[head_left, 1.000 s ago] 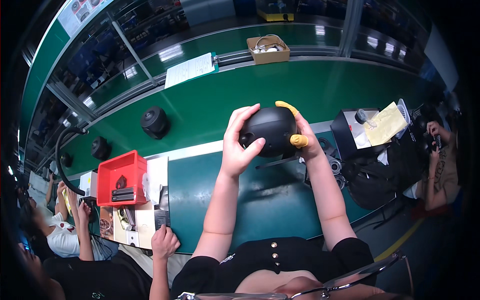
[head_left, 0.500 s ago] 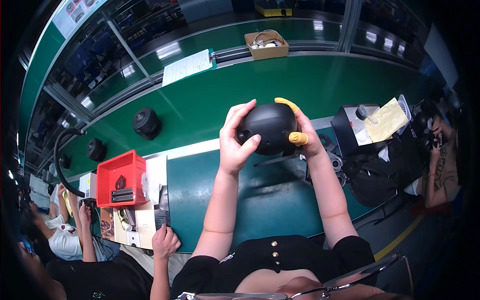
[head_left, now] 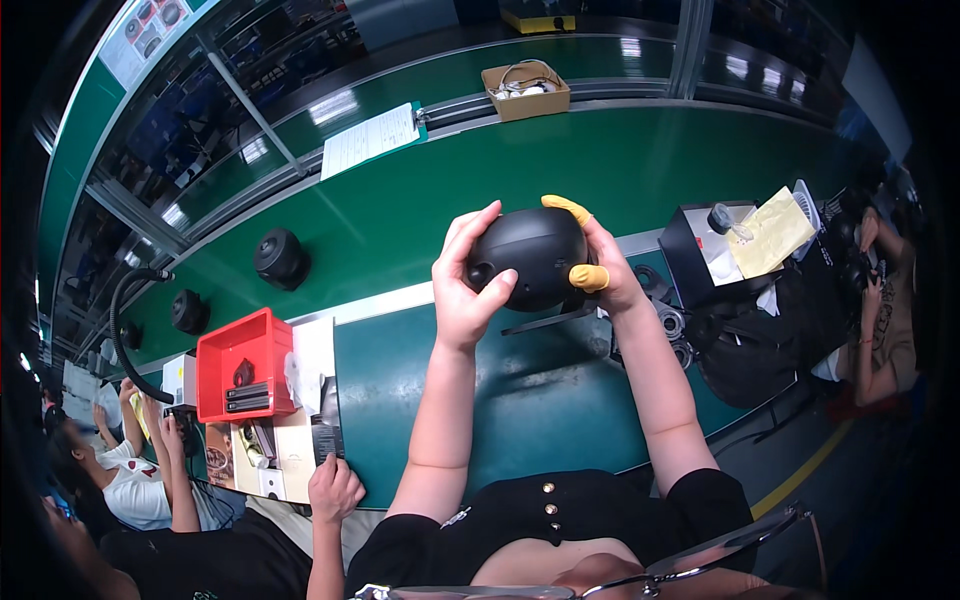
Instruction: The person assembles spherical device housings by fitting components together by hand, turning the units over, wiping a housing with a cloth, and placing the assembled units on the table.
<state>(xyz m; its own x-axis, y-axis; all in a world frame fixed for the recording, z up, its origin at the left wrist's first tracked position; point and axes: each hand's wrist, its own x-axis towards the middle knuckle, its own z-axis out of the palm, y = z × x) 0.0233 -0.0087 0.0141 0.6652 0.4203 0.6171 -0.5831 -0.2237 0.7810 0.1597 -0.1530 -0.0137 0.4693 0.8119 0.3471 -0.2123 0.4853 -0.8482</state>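
Note:
Between my two hands is a black rounded housing (head_left: 530, 250) with a smooth shell, raised over the near edge of the green surface. My left hand (head_left: 468, 285) wraps its left side, thumb across the front near a dark round opening. The right side is gripped by my right hand (head_left: 608, 262), which wears yellow finger cots on the thumb and a finger. A dark flat piece (head_left: 548, 322) shows below the housing; whether it is joined to it, I cannot tell. Similar black housings (head_left: 282, 259) stand on the green belt (head_left: 620, 160) at the left.
A red tray (head_left: 215, 375) with dark parts stands at left, near a co-worker's hand (head_left: 336, 488). Right of my arm lie dark ring-shaped parts (head_left: 672, 320), a black box (head_left: 690, 265) and a black bag (head_left: 745, 360). A clipboard (head_left: 370, 140) and cardboard box (head_left: 535, 105) sit at the back.
The view has tilted slightly. The housings on the green belt are a little farther left relative to the red tray. My grip on the held housing looks the same.

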